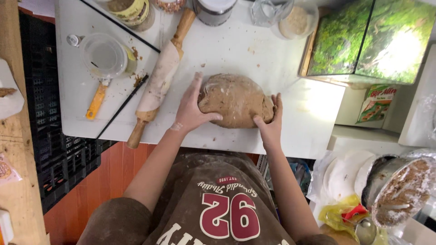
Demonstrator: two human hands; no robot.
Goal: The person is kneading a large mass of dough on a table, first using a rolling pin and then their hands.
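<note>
Flour-dusted wooden rolling pin [159, 81] lies just left of lumpy brown dough mound [236, 100] mid white worktop [254, 50], w/ left hand [190, 109] spread flat on it, right hand [271, 122] cupping its edge.

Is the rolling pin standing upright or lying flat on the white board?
Lying flat: the rolling pin rests lengthwise on the white board, dough-smeared, left of the dough, touched by neither hand.

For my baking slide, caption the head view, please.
Both hands, left hand and right hand, cup a brown dough mound on a white board beside a rolling pin.
</note>
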